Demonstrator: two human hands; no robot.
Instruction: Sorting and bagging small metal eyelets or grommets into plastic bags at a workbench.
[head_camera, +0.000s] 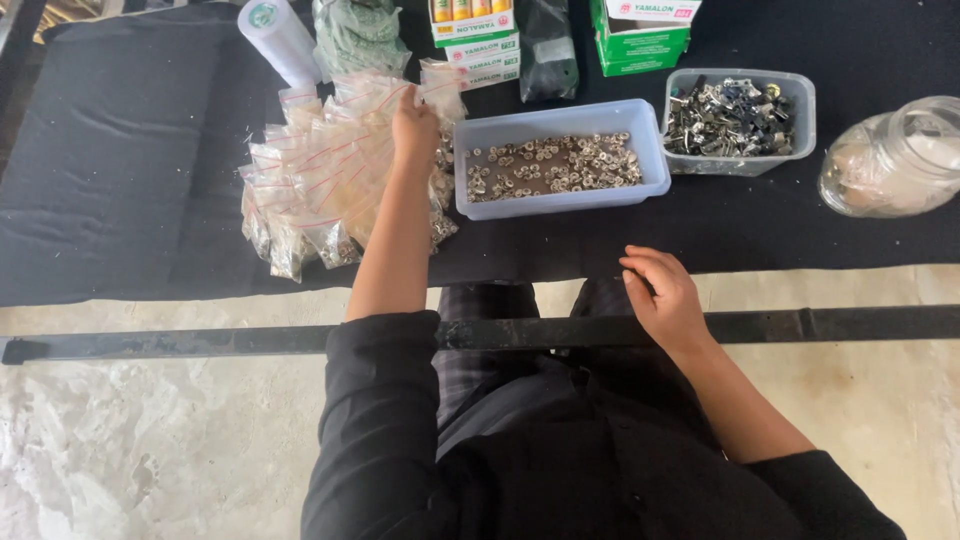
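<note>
Reaching toward the upper middle of the frame, the left hand lies palm down on a heap of small clear zip bags with red seal strips. Its fingers are extended and rest on the topmost bags; whether they pinch one cannot be determined from this angle. The heap spreads over a black cloth in the upper left and centre of the frame, and several bags show small metal parts inside.

The right hand sits lower, right of centre, at the near edge of the cloth, just above a dark bar crossing the frame. Its fingers are loosely curled, thumb close to the fingertips; anything held between them is too small to make out.

Just beside the left hand, to its right, stands a clear rectangular tray holding a shallow layer of small silver rings or eyelets. Right of that tray, near but apart, is a second clear tub piled with larger metal fittings. A glass jar lies tilted at the right edge. Along the top edge are a white roll, a greenish bag, a dark packet, and green and white cartons.
</note>
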